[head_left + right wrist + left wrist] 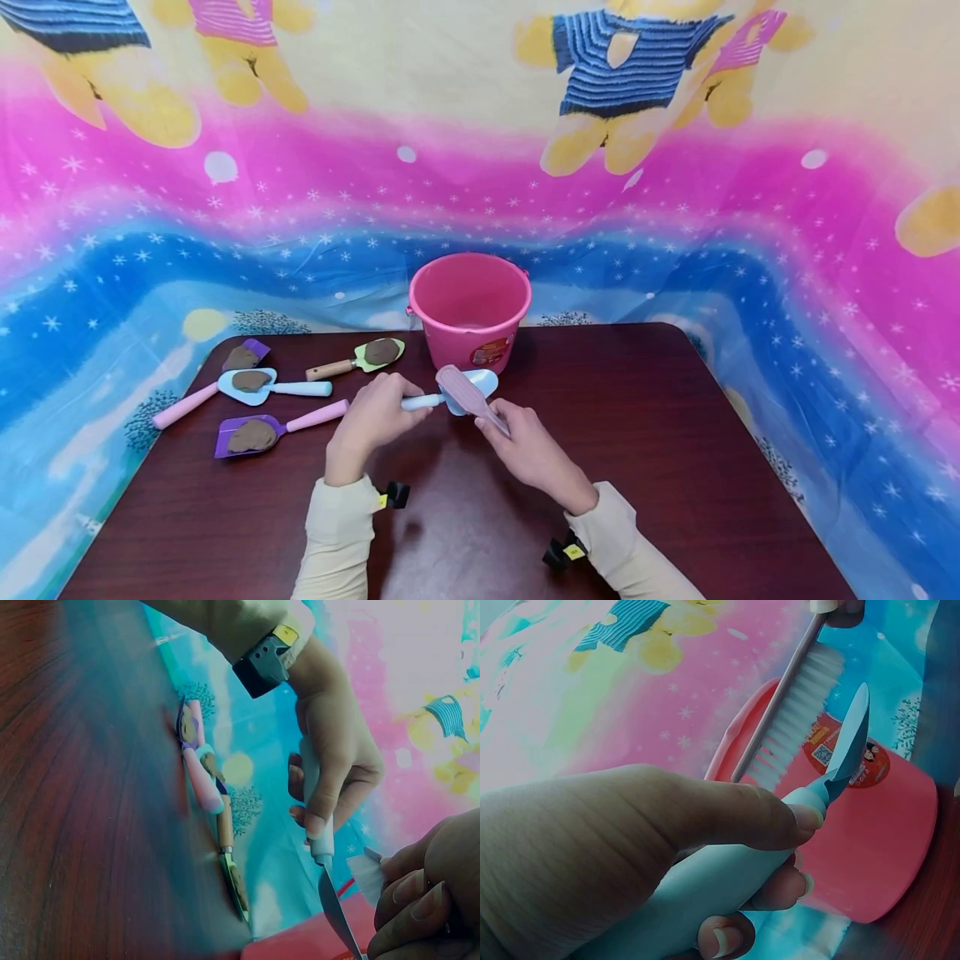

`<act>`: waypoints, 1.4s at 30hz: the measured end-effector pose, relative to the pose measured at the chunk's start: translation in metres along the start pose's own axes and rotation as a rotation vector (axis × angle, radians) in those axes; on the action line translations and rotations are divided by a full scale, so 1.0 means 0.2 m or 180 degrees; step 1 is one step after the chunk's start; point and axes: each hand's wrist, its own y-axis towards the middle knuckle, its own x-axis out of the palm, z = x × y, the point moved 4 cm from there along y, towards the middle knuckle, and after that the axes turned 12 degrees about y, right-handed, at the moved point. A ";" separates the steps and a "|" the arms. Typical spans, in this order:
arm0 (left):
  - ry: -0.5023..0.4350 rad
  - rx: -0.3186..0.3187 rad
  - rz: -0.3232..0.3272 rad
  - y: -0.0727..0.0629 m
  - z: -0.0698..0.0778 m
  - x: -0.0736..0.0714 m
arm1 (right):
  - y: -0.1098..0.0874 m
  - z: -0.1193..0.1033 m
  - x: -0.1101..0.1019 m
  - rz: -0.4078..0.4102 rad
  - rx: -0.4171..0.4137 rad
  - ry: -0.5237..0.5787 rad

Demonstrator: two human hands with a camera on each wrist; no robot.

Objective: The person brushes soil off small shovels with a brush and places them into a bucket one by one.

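My left hand [375,421] grips the handle of a light-blue toy trowel [487,382], thumb laid along it near the blade in the left wrist view. In my right hand [532,450] is a mauve brush [461,390], held by its handle. Its white bristles [804,712] face the trowel blade, and the brush overlaps part of that blade in the head view. Edge-on in the right wrist view, the trowel blade [335,906] looks thin, with no lump on it. Right behind both tools stands a pink bucket [444,343].
To the left lie several toy trowels bearing brown clay-like lumps: a green one [367,364] with a wooden handle, a light-blue one [262,398], a purple one [225,440] and another purple one [258,348]. A patterned cloth [480,192] hangs behind the dark table [675,467].
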 end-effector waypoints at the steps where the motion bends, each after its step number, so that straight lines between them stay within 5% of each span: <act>1: 0.0008 -0.0001 0.0003 0.00 0.00 0.00 | 0.00 0.00 0.01 -0.0008 -0.0009 0.0003; 15: 0.0003 0.0013 0.0008 0.00 0.01 0.01 | 0.01 0.04 0.04 -0.0040 0.0055 -0.0022; 42: 0.0170 -0.0009 0.0076 0.00 -0.04 0.00 | 0.06 0.13 -0.08 0.0304 0.0187 -0.0147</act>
